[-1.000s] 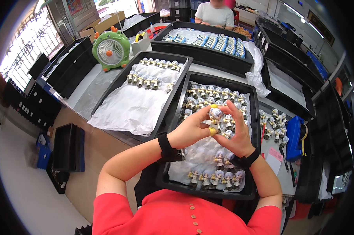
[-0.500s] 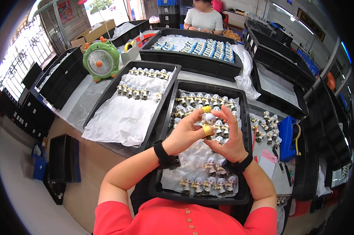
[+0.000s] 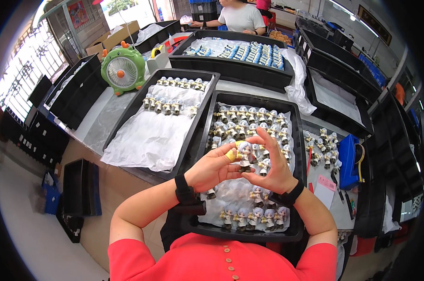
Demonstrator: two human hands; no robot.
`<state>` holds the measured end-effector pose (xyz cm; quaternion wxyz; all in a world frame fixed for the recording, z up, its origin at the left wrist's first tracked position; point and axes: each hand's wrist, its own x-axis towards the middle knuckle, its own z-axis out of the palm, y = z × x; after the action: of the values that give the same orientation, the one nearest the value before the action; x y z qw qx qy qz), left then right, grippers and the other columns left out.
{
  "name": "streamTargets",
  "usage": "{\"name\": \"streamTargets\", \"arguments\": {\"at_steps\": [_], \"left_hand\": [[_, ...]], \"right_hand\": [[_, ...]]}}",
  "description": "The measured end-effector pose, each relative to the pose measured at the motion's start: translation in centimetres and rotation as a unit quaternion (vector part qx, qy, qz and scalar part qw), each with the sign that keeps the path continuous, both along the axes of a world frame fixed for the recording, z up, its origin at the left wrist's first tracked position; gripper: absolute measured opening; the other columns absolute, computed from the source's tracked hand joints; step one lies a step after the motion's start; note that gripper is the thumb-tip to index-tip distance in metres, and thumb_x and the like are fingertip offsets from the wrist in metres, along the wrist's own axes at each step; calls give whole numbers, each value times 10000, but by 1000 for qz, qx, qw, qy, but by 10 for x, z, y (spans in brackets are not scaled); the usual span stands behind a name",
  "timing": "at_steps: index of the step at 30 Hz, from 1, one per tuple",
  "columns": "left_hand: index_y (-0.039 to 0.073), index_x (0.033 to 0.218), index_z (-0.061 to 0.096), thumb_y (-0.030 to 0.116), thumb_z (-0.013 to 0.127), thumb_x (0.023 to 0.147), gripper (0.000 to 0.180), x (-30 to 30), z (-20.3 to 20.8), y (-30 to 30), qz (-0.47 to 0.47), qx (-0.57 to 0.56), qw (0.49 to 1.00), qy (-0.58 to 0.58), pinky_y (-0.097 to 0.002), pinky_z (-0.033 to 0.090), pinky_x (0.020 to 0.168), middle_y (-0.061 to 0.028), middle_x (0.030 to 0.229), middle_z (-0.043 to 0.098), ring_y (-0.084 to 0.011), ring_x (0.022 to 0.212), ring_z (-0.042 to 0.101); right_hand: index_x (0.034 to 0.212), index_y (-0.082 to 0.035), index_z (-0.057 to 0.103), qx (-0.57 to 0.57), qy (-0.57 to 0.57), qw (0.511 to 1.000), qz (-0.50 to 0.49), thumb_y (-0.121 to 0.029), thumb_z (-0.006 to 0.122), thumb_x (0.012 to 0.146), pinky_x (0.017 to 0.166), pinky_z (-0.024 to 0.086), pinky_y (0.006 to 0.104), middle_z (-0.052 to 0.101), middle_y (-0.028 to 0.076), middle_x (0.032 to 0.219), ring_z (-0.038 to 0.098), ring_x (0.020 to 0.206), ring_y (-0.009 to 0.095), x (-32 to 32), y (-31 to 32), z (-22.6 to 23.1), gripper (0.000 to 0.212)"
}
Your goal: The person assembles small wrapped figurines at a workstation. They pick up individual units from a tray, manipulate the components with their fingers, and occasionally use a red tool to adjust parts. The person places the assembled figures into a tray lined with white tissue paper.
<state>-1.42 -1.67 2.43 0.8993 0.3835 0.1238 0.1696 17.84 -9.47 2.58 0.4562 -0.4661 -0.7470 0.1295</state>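
Closest to you, your red buttoned top fills the lower edge, and your forearms rise from it, each with a black wrist strap. Your left hand [image 3: 211, 169] is closed on a small pale-haired figurine in a cream outfit [image 3: 244, 156], pinched between fingertips wrapped in yellow tape. Your right hand [image 3: 273, 166] cups the figurine from the other side, fingers spread and upright, thumb near its base; you cannot tell whether that hand actually grips it. The figurine is upright, held above the middle of the black plastic tray lined with white sheeting [image 3: 297, 140] directly in front of you.

In that tray, a short row of matching figurines [image 3: 254, 217] stands at the near end, and a denser cluster [image 3: 249, 119] fills the far end.

To the left lies a second black tray with crumpled white sheeting [image 3: 127, 117], two rows of figurines at its far end. To the right, loose figurines [image 3: 322, 145] stand on the bench beside a blue box [image 3: 348, 161].

Farther off, a green round desk fan [image 3: 123, 69] stands on the bench, and a large black tray of blue-and-white pieces [image 3: 230, 70] sits before another person in a white shirt [image 3: 238, 16].
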Motion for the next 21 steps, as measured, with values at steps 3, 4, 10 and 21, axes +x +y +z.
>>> {"name": "streamTargets", "arguments": {"at_steps": [3, 4, 10, 21], "left_hand": [[69, 1401, 289, 207, 418, 992, 450, -2, -1, -1, 6, -16, 1000, 11, -394, 454, 972, -149, 1307, 482, -296, 1152, 540], [72, 1398, 294, 207, 419, 992, 446, -3, -2, -2, 10, -20, 1000, 15, -389, 458, 967, -145, 1300, 488, -284, 1142, 547], [85, 1394, 308, 219, 425, 991, 441, -5, -8, -1, 14, -25, 999, 18, -355, 486, 922, -113, 1242, 522, -203, 1063, 584], [68, 1289, 381, 209, 424, 989, 334, 13, -1, -5, 57, 4, 998, 18, -398, 507, 891, -135, 1175, 558, -293, 1108, 576]], "right_hand": [[1445, -102, 219, -30, 11, 999, 4, -106, 791, 607, 990, 364, 373, 544, 110, 1205, 530, 1122, 228, -1, -1, 0, 1015], [1448, -107, 213, -36, 14, 999, 6, -108, 792, 609, 981, 369, 365, 547, 105, 1203, 533, 1115, 221, -2, 0, 0, 1020], [1465, -125, 162, -84, 107, 990, 48, -117, 795, 635, 926, 376, 318, 521, 84, 1221, 504, 1124, 173, 1, 1, -8, 1044], [1456, -117, 205, -49, 146, 987, 44, -161, 814, 630, 888, 417, 334, 523, 83, 1211, 513, 1097, 188, 5, 5, -11, 1027]]}}
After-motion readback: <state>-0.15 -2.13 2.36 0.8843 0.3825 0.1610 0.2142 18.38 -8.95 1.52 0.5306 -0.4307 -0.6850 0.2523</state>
